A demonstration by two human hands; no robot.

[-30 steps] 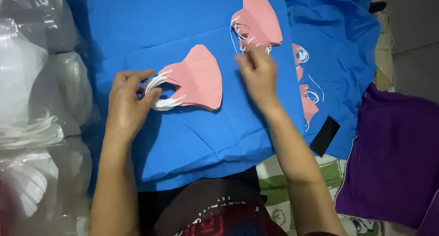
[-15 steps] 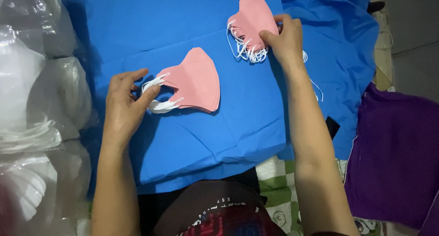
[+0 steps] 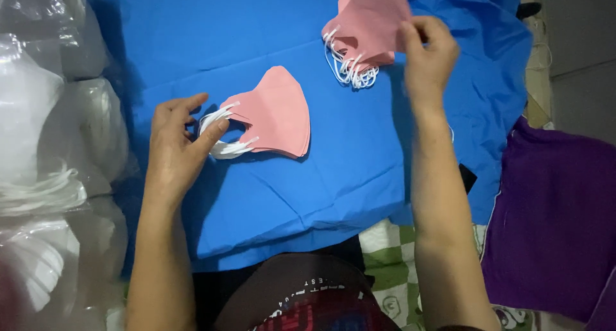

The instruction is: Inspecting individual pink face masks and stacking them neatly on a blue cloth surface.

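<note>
pinching pink mask (image 3: 375,23), right hand (image 3: 428,52)

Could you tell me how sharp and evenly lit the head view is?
Head view: the pink masks and blue cloth are sharp and brightly lit; the plastic bags at left show glare and soft focus; the left hand casts a faint shadow.

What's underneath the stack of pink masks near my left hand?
The pink mask stack lies on the blue cloth; the left hand touches its white ear loops. Whatever the cloth rests on is covered, so that cannot be seen.
</note>
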